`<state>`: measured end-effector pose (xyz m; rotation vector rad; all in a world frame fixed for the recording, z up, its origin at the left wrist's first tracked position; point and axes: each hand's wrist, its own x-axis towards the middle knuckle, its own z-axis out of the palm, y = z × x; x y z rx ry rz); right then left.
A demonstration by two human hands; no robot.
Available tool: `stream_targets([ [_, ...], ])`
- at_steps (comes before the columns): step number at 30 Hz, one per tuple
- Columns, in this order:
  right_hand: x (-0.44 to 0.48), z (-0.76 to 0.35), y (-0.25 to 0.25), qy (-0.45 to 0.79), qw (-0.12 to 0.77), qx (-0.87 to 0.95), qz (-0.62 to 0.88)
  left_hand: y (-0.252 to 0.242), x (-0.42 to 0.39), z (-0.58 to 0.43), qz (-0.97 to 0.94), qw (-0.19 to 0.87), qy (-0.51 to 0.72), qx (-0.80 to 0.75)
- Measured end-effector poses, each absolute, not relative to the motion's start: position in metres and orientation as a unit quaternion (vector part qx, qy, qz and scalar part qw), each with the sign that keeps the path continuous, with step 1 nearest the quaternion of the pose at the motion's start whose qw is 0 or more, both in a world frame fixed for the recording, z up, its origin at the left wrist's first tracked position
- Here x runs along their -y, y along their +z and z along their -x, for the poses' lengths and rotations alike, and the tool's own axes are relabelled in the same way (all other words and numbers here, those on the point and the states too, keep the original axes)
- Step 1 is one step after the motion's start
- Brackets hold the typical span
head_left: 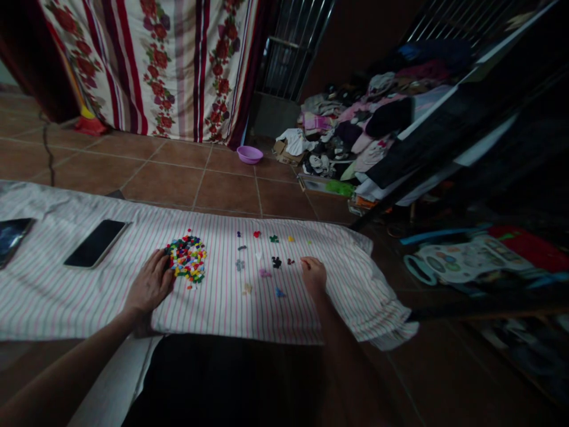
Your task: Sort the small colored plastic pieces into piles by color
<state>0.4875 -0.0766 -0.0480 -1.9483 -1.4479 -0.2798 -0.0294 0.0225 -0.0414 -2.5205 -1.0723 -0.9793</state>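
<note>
A heap of small multicoloured plastic pieces (pixel 189 259) lies on a striped cloth (pixel 213 317). Flat on the cloth at the heap's left edge, my left hand (pixel 153 281) has its fingers stretched out and touches the nearest pieces. My right hand (pixel 314 274) is closed with the fingertips together, just right of a few dark brown pieces (pixel 290 261); whatever it may hold is hidden. Between the hands sit small single-colour groups, among them black pieces (pixel 276 262), red pieces (pixel 256 234), green pieces (pixel 274 239), pink pieces (pixel 265 273), blue pieces (pixel 280 292) and grey pieces (pixel 240 265).
A phone (pixel 96 244) lies left of my left hand, with another dark-screened device (pixel 14 237) at the far left. Beyond the cloth, a purple basin (pixel 249 155) stands on the tiled floor. Heaped clothes (pixel 351 127) and a dark rack fill the right side.
</note>
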Motion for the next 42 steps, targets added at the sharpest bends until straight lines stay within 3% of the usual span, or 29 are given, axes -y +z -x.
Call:
stream_targets([
  [9, 0.087, -0.517, -0.052, -0.125, 0.342, 0.527, 0.768, -0.04, -0.023, 0.031, 0.874, 0.179, -0.316, 0.322],
  [20, 0.088, -0.516, -0.053, -0.093, 0.385, 0.538, 0.744, -0.037, -0.022, 0.029, 0.867, 0.142, -0.324, 0.35],
  [29, 0.087, -0.508, -0.046, -0.136, 0.392, 0.526, 0.743, -0.037, -0.022, 0.027, 0.865, 0.15, -0.334, 0.342],
  [42, 0.075, -0.45, -0.039, -0.095, 0.312, 0.649, 0.687, -0.039, -0.023, 0.029, 0.864, 0.153, -0.328, 0.349],
])
